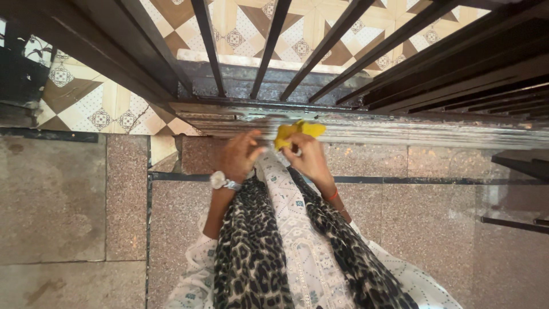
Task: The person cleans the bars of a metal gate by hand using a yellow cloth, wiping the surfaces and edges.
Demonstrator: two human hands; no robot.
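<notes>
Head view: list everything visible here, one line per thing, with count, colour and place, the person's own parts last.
Cloth: one, yellow, crumpled, at the metal ledge, centre.
Metal ledge: one, silvery, worn, running below the bars.
Railing bars: several, dark, slanting across the top.
Patterned tiles: cream and brown, beyond the bars and at upper left.
Speckled stone floor: pinkish slabs with dark joints, lower half.
Scarf: one, leopard print, hanging over a white patterned garment.
Wristwatch: one, silver, left wrist.
Left hand: beside the cloth.
Right hand: holding the cloth.
</notes>
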